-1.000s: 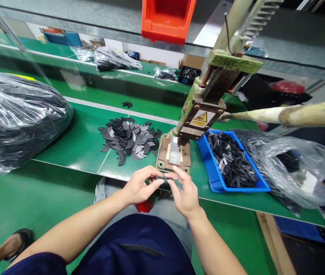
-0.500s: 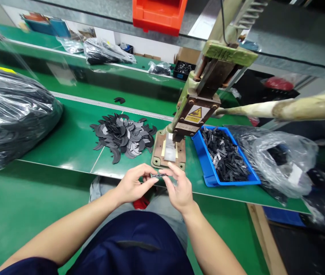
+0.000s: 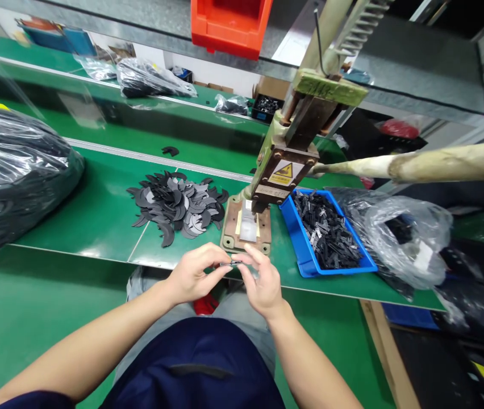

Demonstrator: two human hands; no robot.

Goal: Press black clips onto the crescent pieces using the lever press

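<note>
My left hand (image 3: 195,275) and my right hand (image 3: 261,281) meet just in front of the green bench's near edge. Between their fingertips they pinch a small thin dark part (image 3: 231,263), held level. Right behind it stands a hand press (image 3: 287,153) on a rusty base plate (image 3: 229,224), with a pale block under its ram. A heap of black crescent-shaped pieces (image 3: 176,204) lies left of the press. A blue tray (image 3: 305,258) of small dark clips sits to its right.
A long pale press handle (image 3: 416,163) sticks out to the right at about head height. Large plastic bags of black parts lie at the left (image 3: 16,170) and right (image 3: 399,233). An orange bin (image 3: 229,25) hangs overhead. A second bench runs behind.
The view has drifted so that everything sits slightly further left. Both hands stay together at the bench edge, still pinching the small part.
</note>
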